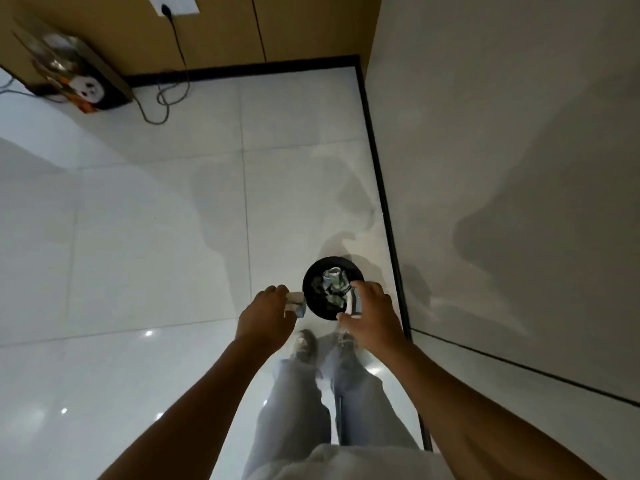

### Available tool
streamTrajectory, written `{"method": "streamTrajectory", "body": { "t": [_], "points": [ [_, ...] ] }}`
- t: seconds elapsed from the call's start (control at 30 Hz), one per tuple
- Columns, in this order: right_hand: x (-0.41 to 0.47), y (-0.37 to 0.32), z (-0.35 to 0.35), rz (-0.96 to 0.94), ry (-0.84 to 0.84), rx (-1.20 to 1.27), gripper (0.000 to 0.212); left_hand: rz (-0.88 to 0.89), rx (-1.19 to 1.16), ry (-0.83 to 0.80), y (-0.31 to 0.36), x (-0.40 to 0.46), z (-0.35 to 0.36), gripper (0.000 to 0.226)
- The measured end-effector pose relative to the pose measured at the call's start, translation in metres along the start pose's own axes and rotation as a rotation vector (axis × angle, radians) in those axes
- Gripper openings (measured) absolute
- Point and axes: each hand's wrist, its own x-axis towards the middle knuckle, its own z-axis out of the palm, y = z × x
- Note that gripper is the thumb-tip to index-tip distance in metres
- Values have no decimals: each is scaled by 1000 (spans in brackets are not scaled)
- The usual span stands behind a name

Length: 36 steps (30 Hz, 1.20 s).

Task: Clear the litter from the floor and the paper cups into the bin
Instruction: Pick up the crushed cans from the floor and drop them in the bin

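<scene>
Left hand (268, 315) pinches crumpled white litter (295, 304); right hand (372, 315) grips pale paper cup (356, 304) above round black bin (313, 299). Risk: left drop misses rim.

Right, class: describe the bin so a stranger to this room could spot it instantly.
Find the dark skirting where the white tiled floor meets the pale wall. The bin stands on the floor beside it, just beyond both outstretched hands. It is the only round black container, holding crumpled paper.
</scene>
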Motion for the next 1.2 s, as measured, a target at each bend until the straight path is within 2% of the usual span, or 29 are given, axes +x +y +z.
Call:
{"method": "streamTrajectory", "body": {
  "t": [0.17, 0.27, 0.4, 0.67, 0.87, 1.03, 1.2],
  "points": [
    [72, 16, 39, -40, -33, -9, 76, -42, -40, 58, -12, 45, 52, 25],
    [105, 34, 64, 8, -80, -44, 84, -61, -45, 67, -19, 71, 77, 24],
    [127, 65, 84, 109, -45, -47, 71, -61, -49, 57, -20, 99, 108, 26],
    [126, 98, 78, 133, -24, 57, 60, -36, -65, -13, 13, 137, 143, 37],
    [128, 104, 57, 125, 8, 28, 57, -61, 0, -207, 33, 152, 161, 65],
    [114, 75, 37, 37, -42, 0, 57, -22, -38, -29, 29, 119, 144, 45],
    [86, 7, 20, -148, -142, -135, 52, -79, -91, 53, 20, 64, 94, 41]
  ]
}}
